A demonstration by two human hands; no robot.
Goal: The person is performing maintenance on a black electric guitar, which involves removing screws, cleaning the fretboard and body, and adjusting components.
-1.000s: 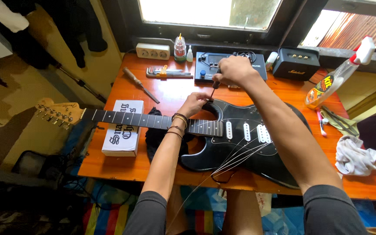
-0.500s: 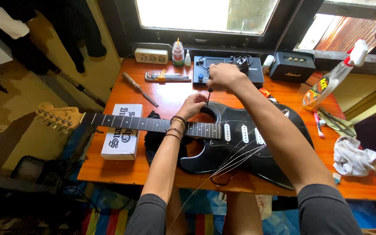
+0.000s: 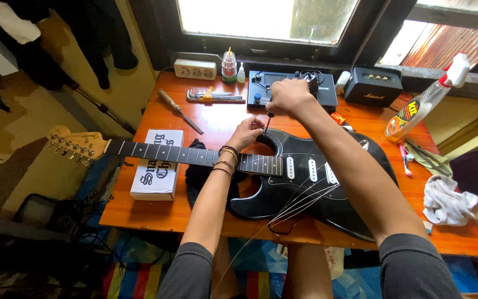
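An orange wooden table (image 3: 139, 205) fills the centre of the frame beneath a bright window (image 3: 266, 19). Along its far edge, from upper centre to upper right, stand a white power strip (image 3: 195, 69), a small bottle (image 3: 228, 65), a set of hex keys (image 3: 214, 96), a dark flat device (image 3: 327, 95) and a small black amplifier (image 3: 373, 85). A wooden-handled tool (image 3: 179, 111) lies at the upper left of the table; a white box (image 3: 157, 164) sits at centre left. At right, a spray bottle (image 3: 424, 99) leans above a crumpled white cloth (image 3: 446, 200).
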